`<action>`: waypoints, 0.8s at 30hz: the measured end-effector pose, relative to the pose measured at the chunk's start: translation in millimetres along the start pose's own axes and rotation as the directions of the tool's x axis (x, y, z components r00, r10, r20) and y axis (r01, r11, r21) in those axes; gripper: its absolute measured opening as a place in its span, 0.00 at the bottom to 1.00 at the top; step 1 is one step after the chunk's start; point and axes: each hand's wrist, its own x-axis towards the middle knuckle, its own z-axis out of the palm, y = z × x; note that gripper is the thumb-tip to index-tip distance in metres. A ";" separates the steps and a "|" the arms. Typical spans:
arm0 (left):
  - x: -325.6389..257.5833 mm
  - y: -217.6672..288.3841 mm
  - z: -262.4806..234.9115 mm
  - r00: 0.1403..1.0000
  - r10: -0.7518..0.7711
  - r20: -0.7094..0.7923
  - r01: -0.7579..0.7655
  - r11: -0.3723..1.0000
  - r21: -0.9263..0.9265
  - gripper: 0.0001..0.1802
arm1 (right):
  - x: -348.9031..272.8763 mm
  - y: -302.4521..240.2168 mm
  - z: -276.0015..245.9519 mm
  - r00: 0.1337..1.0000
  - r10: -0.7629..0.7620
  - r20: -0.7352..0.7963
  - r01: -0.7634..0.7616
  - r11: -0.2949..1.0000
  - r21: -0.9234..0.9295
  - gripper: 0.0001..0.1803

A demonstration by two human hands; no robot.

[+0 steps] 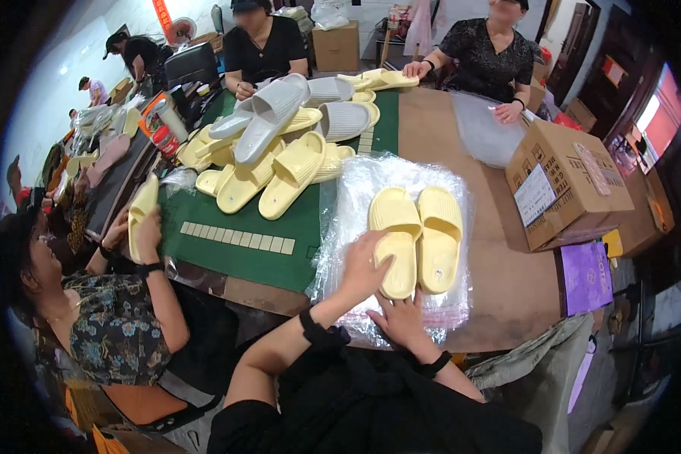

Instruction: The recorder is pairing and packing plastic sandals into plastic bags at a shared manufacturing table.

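Observation:
A pair of pale yellow slide slippers lies side by side, toes away from me, on a stack of clear plastic bags [333, 261]. My left hand [365, 265] grips the outer side of the left slipper [396, 246], its thumb over the footbed and its other fingers partly hidden along the edge. At that slipper's heel, my right hand [402, 321] rests with fingers spread, their tips touching the heel and the bags. The right slipper [440, 238] lies untouched, with a small round mark on its heel.
Yellow and grey slippers [272, 113] are heaped on the green mat [227, 261], near a strip of pale tiles [238, 237]. A cardboard box [571, 185] and a purple package [585, 278] stand at right. A co-worker at left holds a yellow slipper [142, 216]; two others sit opposite.

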 end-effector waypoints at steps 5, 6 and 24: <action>-12.7 -72.7 -21.0 0.921 -0.225 -0.318 0.354 0.826 0.440 0.49 | -3.1 -10.3 -33.3 0.999 -0.021 0.030 0.024 0.997 -0.079 0.34; -9.5 -82.9 -22.5 0.898 -0.352 -0.264 0.431 0.824 0.369 0.51 | -4.5 -6.9 -48.0 0.986 -0.067 0.155 0.063 0.998 0.029 0.32; 36.2 -103.3 -11.0 0.882 -0.463 0.086 0.456 0.793 -0.404 0.11 | 117.2 61.2 -100.8 0.914 0.299 0.276 -0.327 0.943 0.061 0.32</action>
